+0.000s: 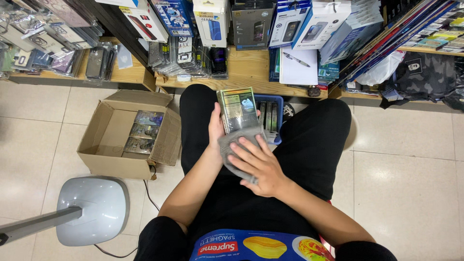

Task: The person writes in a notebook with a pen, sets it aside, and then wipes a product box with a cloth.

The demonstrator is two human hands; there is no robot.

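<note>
My left hand (215, 129) grips a flat rectangular packaged box (237, 109) with a shiny printed front, held upright over my lap. My right hand (258, 166) presses a grey cloth (232, 150) against the lower end of the box. Both hands sit above my black-trousered legs. Just behind the box, between my knees, stands a blue plastic basket (278, 104) with similar flat packages standing on edge in it.
An open cardboard box (104, 140) with several shiny packages stands on the tiled floor at left. A grey round stand base (92, 210) with a cable is at lower left. Low wooden shelves (246, 67) packed with boxed and bagged phone accessories run along the top.
</note>
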